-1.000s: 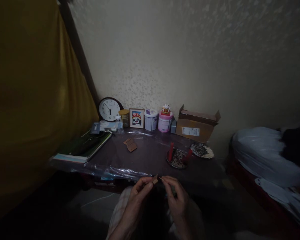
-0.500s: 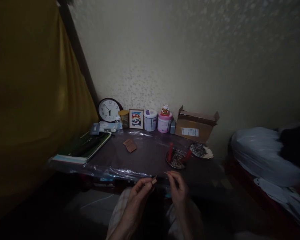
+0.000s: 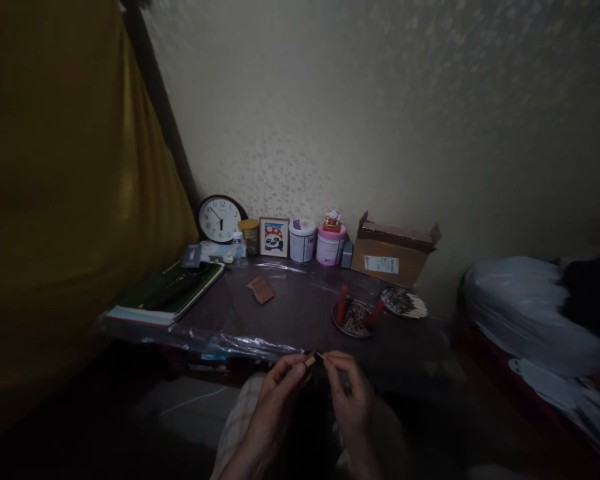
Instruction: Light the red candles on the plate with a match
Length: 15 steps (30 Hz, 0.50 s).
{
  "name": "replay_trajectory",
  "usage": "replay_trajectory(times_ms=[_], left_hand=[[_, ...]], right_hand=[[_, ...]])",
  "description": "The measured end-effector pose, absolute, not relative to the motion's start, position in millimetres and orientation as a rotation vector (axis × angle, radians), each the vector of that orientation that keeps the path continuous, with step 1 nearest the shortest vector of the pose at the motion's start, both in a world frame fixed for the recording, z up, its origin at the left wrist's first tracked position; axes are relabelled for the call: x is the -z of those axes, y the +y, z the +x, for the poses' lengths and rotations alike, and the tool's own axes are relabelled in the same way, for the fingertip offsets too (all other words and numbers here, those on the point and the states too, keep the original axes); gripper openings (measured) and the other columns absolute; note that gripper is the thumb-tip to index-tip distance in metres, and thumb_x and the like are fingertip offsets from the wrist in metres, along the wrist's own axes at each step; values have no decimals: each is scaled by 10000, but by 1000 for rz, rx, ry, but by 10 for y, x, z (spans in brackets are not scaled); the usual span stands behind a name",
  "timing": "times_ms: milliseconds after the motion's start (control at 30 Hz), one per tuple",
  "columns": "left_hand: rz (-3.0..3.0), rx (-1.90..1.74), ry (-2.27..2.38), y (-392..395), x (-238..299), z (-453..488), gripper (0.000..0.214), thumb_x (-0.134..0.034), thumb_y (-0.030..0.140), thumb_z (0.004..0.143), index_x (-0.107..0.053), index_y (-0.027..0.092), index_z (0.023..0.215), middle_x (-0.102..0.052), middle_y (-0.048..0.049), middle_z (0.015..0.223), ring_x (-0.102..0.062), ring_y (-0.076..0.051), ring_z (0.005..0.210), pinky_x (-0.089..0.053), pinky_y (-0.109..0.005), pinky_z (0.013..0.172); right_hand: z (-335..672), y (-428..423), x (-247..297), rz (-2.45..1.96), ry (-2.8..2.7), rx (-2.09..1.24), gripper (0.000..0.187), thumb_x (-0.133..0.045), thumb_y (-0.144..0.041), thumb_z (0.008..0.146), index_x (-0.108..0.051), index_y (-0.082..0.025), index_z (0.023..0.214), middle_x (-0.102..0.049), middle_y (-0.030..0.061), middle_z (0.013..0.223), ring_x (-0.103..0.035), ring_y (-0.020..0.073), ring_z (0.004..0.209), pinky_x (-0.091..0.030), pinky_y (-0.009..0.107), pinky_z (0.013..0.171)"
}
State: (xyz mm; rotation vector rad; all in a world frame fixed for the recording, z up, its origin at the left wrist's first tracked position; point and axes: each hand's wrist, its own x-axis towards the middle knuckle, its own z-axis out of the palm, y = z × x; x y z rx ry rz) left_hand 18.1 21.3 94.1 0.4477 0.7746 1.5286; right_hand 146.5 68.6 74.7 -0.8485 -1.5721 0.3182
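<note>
My left hand grips a small matchbox between thumb and fingers, with one end showing. My right hand pinches a thin matchstick, its tip pointing left and very close to the matchbox; I cannot tell whether they touch. Both hands are over my lap at the table's front edge. Beyond my right hand, a round metal dish with dark and pale bits carries an upright red candle and a tilted red candle. Farther right is a plate with dark patterning and several pale matchsticks.
The dark plastic-covered table bears a brown folded piece and green books. Along the wall stand a clock, a framed panda picture, a white tub, a pink tub and a cardboard box.
My right hand has moved left and slightly down, bringing the matchstick from a gap away to right beside the matchbox. My left hand stays nearly in place. The view has shifted slightly.
</note>
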Motion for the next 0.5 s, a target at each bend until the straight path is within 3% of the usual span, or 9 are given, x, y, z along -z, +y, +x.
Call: replay_trajectory(times_ms=[267,367,500], left_hand=[[405,-1531,764,189,-1009,196,115,-719,250,788,-733,203,893,-779,-41,915,-695,-215,962,-487,-298,904],[409,-1542,775,196,-992,175,141,-748,255,759,-739,209,892,-786,-41,912,-699,-214,961,-488,-289,901],[412,-1541,784,202,-932,154,147,-760,268,745,-744,200,875,-791,-50,885,-707,-224,937,-497,-300,893]], right_hand=[[1569,703,-676,-829,-1737,-199,126,-574,-242,916,-694,-269,942,-768,16,920,-725,177,855,-562,299,820],[1588,918,-496,-905,-1699,-233,221,-530,-310,940,-695,-249,806,-747,8,739,-711,169,683,-569,266,653],[1621,1062,-421,-969,-1551,-243,208,-545,-330,936,-675,-212,825,-742,25,776,-704,166,727,-566,271,690]])
